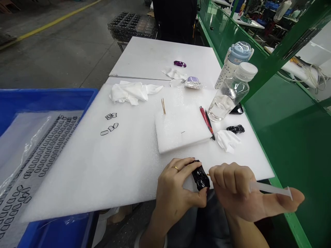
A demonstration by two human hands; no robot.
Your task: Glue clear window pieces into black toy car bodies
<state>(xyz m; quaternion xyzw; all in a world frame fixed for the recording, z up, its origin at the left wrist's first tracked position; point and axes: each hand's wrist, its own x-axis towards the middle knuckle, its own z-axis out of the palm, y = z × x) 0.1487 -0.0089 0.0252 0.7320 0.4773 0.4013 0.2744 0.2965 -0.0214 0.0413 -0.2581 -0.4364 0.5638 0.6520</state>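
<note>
Near the front edge of the white table point(124, 172), my left hand point(178, 186) grips a glossy black toy car body point(200, 177) between fingers and thumb. A ring is on one of its fingers. My right hand point(235, 189) is wrapped round a syringe point(270, 188), its thumb out by the plunger end. The syringe's thin tip points at the car body's right side; whether they touch I cannot tell. Just beyond lies a white foam block point(183, 127) with toothpicks point(163, 106) standing in it. Red-handled tweezers point(207, 122) rest along its right side.
A clear bottle point(227, 96) and a blue-lidded bottle point(234, 60) stand at the right. Another black car body point(235, 129) lies by a crumpled tissue point(228, 140). Thin black outline pieces point(110, 128) lie at left. A blue bin point(85, 94) borders the table; a green partition point(292, 155) runs along the right.
</note>
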